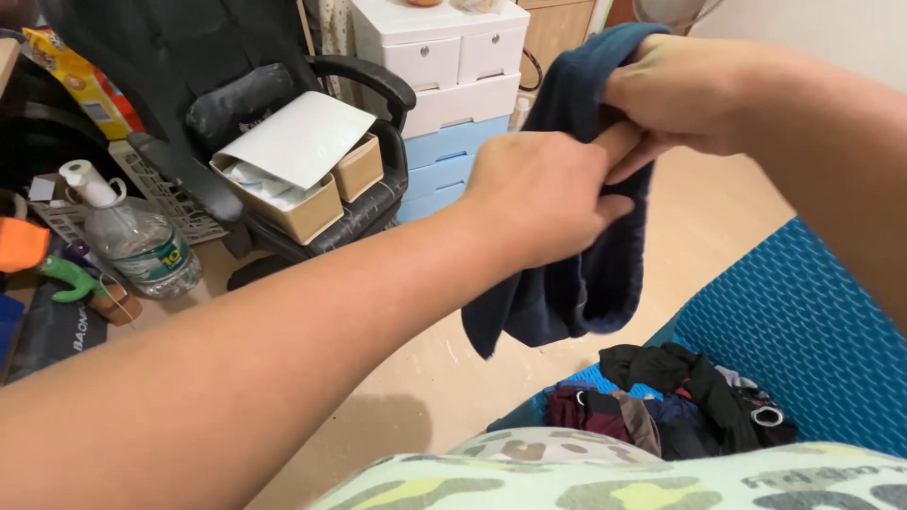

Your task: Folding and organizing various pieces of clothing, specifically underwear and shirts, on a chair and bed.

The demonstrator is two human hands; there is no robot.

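Now, biggest first: the black office chair (203, 104) sits back against the left side, loaded with open cardboard boxes (298, 194) under a white sheet, so it serves as a shelf rather than a seat. Just beside it stands the white and pale-blue drawer unit (453, 90). Down at the right, a blue textured mat (812, 331) carries a heap of dark clothes (680, 401), lying low and within easy reach.

Up in the air, well above that heap, hangs the dark navy garment (576, 274), held high so the cloth drops free and straight. The right hand (685, 94) is closed around its top edge, bearing the weight. The left hand (543, 198) is curled shut lower down, pinching the fabric, one finger touching the right hand. Far left, a clear plastic bottle (142, 246) stands upright among clutter.
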